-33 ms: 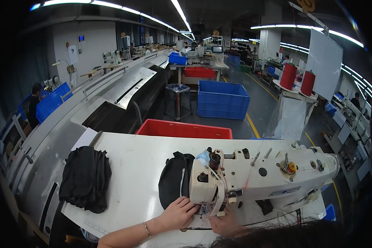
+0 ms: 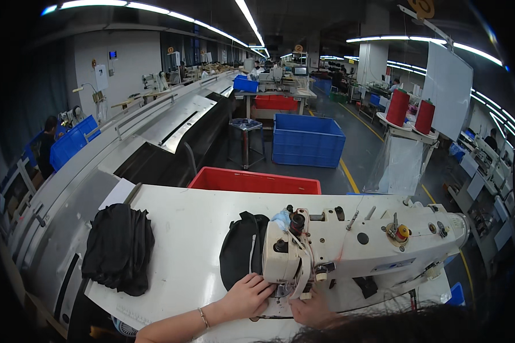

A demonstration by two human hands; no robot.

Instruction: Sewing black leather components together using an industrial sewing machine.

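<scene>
A white sewing machine (image 2: 360, 246) stands on the white worktable (image 2: 183, 228). Black fabric (image 2: 237, 251) with a pale strip lies left of the machine head. My left hand (image 2: 246, 297), a bracelet on its wrist, has bent fingers closed on that fabric's lower edge beside the needle area. My right hand (image 2: 309, 308) is just right of the presser foot, fingers curled and partly behind machine parts; what they hold is hidden. A stack of black pieces (image 2: 117, 248) rests at the left.
Red bin (image 2: 254, 182) and blue crate (image 2: 308, 140) sit beyond the table, near a stool (image 2: 246, 123). A metal rail bench (image 2: 186, 120) runs along the left. Red thread cones (image 2: 397, 106) stand at right. Co-workers sit at left (image 2: 47, 148) and far right (image 2: 491, 140).
</scene>
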